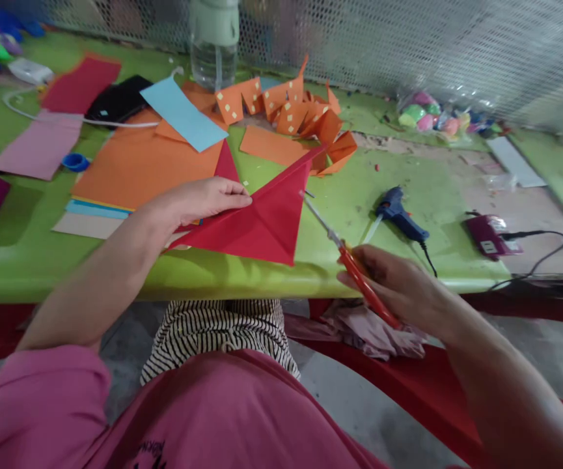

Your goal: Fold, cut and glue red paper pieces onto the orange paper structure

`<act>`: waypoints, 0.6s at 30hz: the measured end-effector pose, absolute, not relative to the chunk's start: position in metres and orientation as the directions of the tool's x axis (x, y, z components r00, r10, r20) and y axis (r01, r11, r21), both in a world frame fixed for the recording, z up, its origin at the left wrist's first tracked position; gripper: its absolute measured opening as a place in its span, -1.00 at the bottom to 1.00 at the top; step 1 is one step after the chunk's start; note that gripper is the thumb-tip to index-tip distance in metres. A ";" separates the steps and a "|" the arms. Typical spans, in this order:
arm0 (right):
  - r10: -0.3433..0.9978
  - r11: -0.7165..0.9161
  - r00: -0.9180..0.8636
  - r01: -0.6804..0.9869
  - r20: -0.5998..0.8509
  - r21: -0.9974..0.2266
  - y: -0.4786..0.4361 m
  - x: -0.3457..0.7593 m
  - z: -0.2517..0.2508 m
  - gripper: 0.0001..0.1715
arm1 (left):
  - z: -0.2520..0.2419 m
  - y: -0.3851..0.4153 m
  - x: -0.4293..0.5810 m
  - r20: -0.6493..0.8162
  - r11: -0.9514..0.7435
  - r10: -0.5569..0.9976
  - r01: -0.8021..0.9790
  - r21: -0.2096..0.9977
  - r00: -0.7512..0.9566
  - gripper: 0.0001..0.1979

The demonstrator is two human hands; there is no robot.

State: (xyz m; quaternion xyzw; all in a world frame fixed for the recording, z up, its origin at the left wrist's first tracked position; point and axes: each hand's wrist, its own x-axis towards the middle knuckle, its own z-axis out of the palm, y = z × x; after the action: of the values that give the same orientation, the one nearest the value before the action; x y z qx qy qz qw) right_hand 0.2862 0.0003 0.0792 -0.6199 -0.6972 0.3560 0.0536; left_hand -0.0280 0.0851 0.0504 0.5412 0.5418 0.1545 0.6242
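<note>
My left hand (pixel 222 195) pinches a folded sheet of red paper (pixel 266 225) along its upper edge, near the front of the green table. Creases cross the sheet, and one of its corners points up to the right. In my right hand (pixel 393 273) is a pair of scissors (pixel 354 267) with orange-red handles. The blades are slightly parted and lie just right of the paper's right edge, apart from it. Under and behind my left hand lies a stack of orange paper (pixel 149 169), with blue and pale sheets showing below.
Orange paper pieces with pale squares (pixel 281 104) and a light blue strip (pixel 186 114) lie behind. A clear bottle (pixel 214 45) stands by the mesh partition. A blue glue gun (pixel 401 215) and a purple socket box (pixel 491 236) with a cord are on the right.
</note>
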 end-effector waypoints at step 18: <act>0.848 0.339 -0.329 0.939 0.415 0.051 0.052 0.242 0.052 -0.51 | 0.080 0.116 -0.040 -0.490 -0.413 0.677 0.834 0.365 0.549 -0.58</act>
State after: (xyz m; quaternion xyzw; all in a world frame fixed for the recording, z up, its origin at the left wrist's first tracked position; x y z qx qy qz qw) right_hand 0.2415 0.0522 0.0522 -0.5570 -0.8025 -0.1426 0.1596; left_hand -0.0405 0.1163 0.0798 0.8297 0.4554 -0.1341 0.2936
